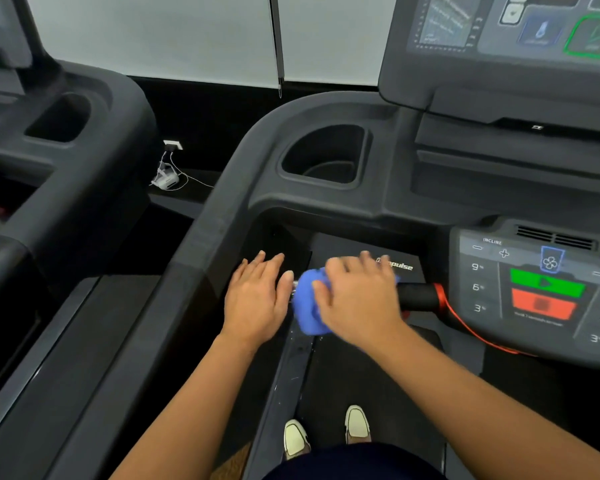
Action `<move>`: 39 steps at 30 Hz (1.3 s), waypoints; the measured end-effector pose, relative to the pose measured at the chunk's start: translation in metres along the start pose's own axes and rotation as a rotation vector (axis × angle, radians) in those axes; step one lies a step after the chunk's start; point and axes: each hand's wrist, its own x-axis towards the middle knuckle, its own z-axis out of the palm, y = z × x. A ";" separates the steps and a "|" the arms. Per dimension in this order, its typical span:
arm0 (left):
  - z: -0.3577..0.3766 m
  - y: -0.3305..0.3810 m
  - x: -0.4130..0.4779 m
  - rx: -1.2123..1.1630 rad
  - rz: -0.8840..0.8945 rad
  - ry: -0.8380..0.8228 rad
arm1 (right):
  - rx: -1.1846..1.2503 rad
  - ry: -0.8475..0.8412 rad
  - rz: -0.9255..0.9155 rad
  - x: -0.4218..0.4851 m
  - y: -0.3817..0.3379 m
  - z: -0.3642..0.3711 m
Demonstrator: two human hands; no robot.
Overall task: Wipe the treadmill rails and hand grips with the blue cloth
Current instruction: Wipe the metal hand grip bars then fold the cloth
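The blue cloth (307,306) is wrapped over the treadmill's black hand grip (418,296), which runs left from the control panel. My right hand (359,297) lies on top of the cloth and holds it around the grip, fingers curled over the far side. My left hand (257,296) hovers just left of the cloth with its fingers straight and spread, holding nothing. The dark left side rail (201,258) curves from the console down past my left hand.
A control panel (541,289) with green and red buttons sits right of the grip, with a red safety cord (465,323) trailing from it. A cup holder (326,157) and screen (513,29) are above. Another treadmill (49,150) stands at left. My shoes (326,434) stand on the belt.
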 end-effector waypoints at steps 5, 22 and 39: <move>0.002 0.002 -0.002 0.036 0.011 0.054 | -0.066 -0.075 -0.264 -0.023 0.007 0.002; 0.007 0.000 -0.002 0.056 0.017 0.058 | -0.264 0.043 -0.032 -0.036 0.058 -0.006; 0.007 0.002 -0.005 0.046 -0.010 0.051 | -0.208 -0.226 0.172 0.003 0.025 -0.022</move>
